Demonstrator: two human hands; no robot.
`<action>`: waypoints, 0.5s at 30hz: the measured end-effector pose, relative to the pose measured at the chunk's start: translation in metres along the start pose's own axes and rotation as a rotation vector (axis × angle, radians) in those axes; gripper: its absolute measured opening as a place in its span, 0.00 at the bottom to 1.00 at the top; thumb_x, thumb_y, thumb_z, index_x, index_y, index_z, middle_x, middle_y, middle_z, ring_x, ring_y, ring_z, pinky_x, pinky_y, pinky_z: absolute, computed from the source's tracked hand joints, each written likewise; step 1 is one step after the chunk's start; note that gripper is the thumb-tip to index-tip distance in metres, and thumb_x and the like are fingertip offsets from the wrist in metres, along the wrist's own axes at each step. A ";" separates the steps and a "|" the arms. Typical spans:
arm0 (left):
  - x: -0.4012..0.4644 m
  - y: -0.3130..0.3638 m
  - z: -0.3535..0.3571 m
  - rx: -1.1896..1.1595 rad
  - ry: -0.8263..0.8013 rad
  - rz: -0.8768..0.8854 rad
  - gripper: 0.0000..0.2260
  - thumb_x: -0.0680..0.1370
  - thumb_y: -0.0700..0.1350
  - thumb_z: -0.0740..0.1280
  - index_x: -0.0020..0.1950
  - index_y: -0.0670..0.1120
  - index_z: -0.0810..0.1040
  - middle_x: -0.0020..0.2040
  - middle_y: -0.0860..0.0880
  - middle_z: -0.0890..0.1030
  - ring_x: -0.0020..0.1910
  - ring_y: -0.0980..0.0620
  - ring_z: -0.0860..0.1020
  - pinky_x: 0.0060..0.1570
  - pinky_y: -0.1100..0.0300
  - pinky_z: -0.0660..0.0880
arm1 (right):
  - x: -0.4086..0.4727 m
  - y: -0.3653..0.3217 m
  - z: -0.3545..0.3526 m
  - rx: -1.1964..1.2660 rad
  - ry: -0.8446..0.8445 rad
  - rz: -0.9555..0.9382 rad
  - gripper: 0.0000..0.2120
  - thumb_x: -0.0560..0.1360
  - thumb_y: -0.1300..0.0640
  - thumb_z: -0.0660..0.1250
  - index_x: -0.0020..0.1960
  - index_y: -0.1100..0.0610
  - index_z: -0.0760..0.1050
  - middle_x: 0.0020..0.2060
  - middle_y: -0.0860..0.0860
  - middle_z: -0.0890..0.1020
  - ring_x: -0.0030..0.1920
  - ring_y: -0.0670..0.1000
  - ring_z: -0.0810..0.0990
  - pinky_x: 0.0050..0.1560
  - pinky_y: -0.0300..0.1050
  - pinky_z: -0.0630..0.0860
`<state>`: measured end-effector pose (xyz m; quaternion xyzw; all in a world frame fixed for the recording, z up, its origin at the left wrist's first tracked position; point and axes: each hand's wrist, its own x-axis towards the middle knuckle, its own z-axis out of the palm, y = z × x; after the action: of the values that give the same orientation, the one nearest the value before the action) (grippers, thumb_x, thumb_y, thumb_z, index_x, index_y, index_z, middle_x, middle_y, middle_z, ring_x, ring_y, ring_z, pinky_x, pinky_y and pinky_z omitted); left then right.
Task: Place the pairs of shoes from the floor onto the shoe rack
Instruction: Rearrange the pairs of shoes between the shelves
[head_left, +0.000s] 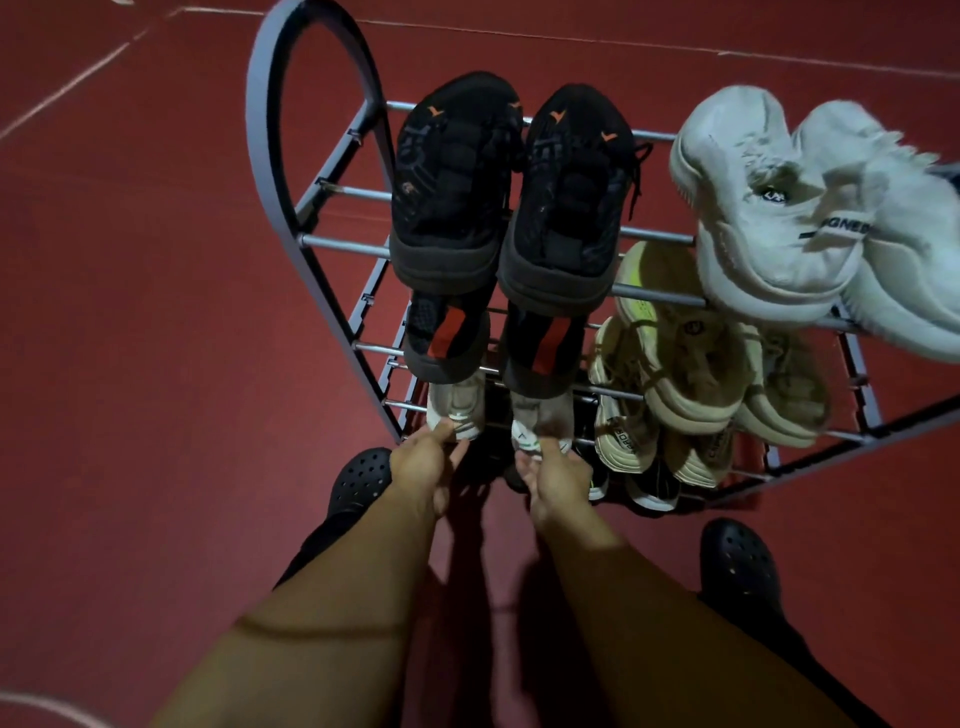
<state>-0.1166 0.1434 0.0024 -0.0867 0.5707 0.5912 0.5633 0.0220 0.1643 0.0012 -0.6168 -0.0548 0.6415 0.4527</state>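
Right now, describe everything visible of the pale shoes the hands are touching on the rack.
The pair of pale grey-white sneakers sits on a lower shelf of the grey metal shoe rack, heels toward the person, mostly hidden under the black shoes with red stripes one shelf up. Only the heels show, with small green and dark markings. The left hand touches the left heel; the right hand touches the right one.

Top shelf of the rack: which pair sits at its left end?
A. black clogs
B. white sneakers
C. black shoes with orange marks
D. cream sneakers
C: the black shoes with orange marks lie at the left end of the rack's top shelf, with the white sneakers to their right.
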 end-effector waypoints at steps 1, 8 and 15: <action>0.001 0.002 0.005 0.006 -0.014 -0.003 0.14 0.77 0.31 0.69 0.62 0.32 0.78 0.55 0.39 0.85 0.54 0.45 0.84 0.53 0.56 0.82 | 0.004 -0.009 0.005 0.033 -0.015 0.015 0.05 0.80 0.63 0.65 0.52 0.65 0.74 0.46 0.63 0.80 0.37 0.53 0.81 0.30 0.40 0.80; 0.017 0.001 0.029 0.159 -0.033 -0.074 0.16 0.80 0.30 0.62 0.66 0.38 0.76 0.61 0.40 0.81 0.58 0.45 0.81 0.41 0.59 0.79 | 0.024 -0.023 0.009 0.006 -0.099 0.252 0.16 0.81 0.67 0.61 0.68 0.67 0.72 0.63 0.63 0.78 0.61 0.60 0.79 0.45 0.46 0.84; 0.015 0.001 0.023 0.369 -0.072 -0.064 0.15 0.79 0.37 0.64 0.65 0.45 0.77 0.50 0.47 0.83 0.45 0.52 0.81 0.37 0.59 0.78 | 0.015 -0.020 0.003 -0.103 -0.158 0.288 0.13 0.80 0.59 0.64 0.64 0.59 0.73 0.59 0.59 0.79 0.49 0.56 0.83 0.47 0.48 0.80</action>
<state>-0.1101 0.1697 -0.0010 0.0209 0.6458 0.4610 0.6083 0.0321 0.1876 0.0037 -0.5884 -0.0338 0.7425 0.3182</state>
